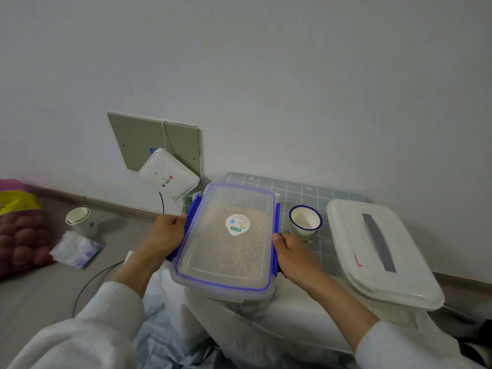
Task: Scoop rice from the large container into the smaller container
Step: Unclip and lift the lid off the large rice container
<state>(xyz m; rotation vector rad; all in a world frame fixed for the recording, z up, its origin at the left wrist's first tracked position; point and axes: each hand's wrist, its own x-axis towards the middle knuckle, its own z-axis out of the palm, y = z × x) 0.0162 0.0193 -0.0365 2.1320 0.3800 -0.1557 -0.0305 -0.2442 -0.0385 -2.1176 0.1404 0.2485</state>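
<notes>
A clear plastic container point(213, 262) with a blue-rimmed lid and blue side latches sits in front of me, with rice visible through the lid and a round sticker on top. My left hand point(166, 234) grips its left latch side. My right hand point(291, 255) grips its right latch side. A small white enamel cup with a blue rim point(305, 221) stands empty just right of the container. A second, white lidded container point(378, 251) with a grey strip on its lid stands at the far right.
The containers rest on a low table with a grey checked cloth point(298, 186) against the wall. On the floor to the left are a white router point(169, 173), stacked paper cups point(80, 219), a plastic packet point(76, 249), a cable and a bag of red produce point(18, 235).
</notes>
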